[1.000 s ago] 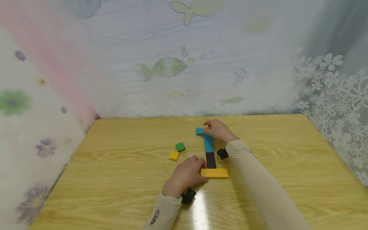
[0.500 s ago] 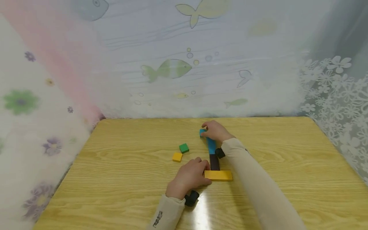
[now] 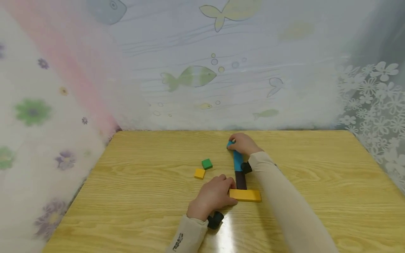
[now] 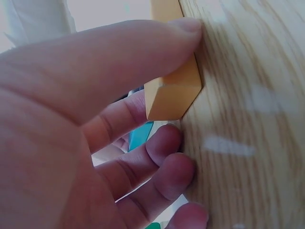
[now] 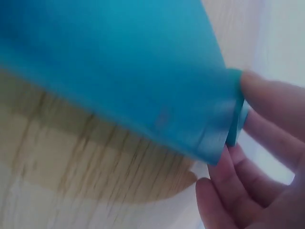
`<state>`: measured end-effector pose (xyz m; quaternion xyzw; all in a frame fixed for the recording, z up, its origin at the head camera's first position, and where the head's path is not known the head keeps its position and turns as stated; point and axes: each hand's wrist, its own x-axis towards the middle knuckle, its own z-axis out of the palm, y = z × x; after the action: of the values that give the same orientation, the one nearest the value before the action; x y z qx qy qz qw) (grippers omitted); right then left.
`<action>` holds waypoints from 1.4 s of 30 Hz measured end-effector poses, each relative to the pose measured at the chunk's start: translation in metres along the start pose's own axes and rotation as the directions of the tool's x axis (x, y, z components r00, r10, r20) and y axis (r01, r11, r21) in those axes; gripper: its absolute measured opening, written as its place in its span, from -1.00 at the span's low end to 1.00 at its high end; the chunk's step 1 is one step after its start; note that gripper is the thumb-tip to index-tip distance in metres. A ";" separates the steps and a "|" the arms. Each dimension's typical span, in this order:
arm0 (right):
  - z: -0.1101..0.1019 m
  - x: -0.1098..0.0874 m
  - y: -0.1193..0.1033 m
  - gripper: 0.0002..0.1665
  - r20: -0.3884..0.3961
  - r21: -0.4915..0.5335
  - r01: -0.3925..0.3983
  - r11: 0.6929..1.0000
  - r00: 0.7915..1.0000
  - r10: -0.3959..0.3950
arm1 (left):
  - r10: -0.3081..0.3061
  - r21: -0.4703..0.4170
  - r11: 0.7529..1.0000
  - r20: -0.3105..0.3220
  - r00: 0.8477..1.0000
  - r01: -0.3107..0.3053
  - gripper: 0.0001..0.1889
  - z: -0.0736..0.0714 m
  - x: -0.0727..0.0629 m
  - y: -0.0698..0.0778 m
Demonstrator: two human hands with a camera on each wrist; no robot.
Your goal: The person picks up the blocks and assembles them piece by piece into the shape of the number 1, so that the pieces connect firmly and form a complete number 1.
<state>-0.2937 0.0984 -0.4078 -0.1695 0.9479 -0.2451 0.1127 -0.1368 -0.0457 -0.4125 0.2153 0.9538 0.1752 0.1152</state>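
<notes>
A long yellow block (image 3: 246,195) lies crosswise at the near end of a row of blocks. My left hand (image 3: 213,196) pinches its left end between thumb and index finger; the other fingers curl near the table in the left wrist view. Beyond it, in line, come a dark brown block (image 3: 240,180) and a long blue block (image 3: 238,161). At the far end my right hand (image 3: 246,144) pinches a small blue block (image 3: 230,144), partly hidden by the fingers. In the right wrist view this small block (image 5: 234,107) sits against the long block's end.
Left of the row lie a small green block (image 3: 207,163) and a small yellow block (image 3: 199,173), separate from the others. A patterned wall covering (image 3: 190,116) rises behind the wooden table (image 3: 142,196). Black wrist cameras sit at both cuffs.
My right hand has shifted slightly left over the small blue block and now grips it, covering more of it. My left hand keeps its hold on the yellow block. The head view has turned a little left.
</notes>
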 end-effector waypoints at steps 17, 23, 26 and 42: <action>-0.006 -0.007 0.034 -0.49 -0.146 0.197 -0.163 0.967 0.970 0.194 | -0.004 -0.001 1.000 -0.021 1.000 0.004 -0.68 0.001 -0.001 -0.002; -0.005 -0.010 0.042 -0.52 -0.135 0.251 -0.123 0.960 0.978 0.160 | -0.010 -0.008 1.000 -0.014 1.000 0.010 -0.68 0.001 -0.001 -0.002; -0.007 -0.014 0.050 -0.49 -0.099 0.288 -0.106 0.952 0.985 0.140 | -0.010 -0.020 1.000 -0.011 1.000 0.010 -0.69 0.000 -0.001 -0.002; -0.007 -0.020 0.064 -0.44 -0.054 0.359 -0.027 0.933 0.997 0.049 | -0.010 -0.031 0.999 -0.005 1.000 0.010 -0.68 0.001 0.001 -0.002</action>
<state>-0.2943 0.1611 -0.4313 -0.1200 0.8935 -0.4166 0.1169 -0.1382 -0.0463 -0.4142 0.2084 0.9522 0.1901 0.1170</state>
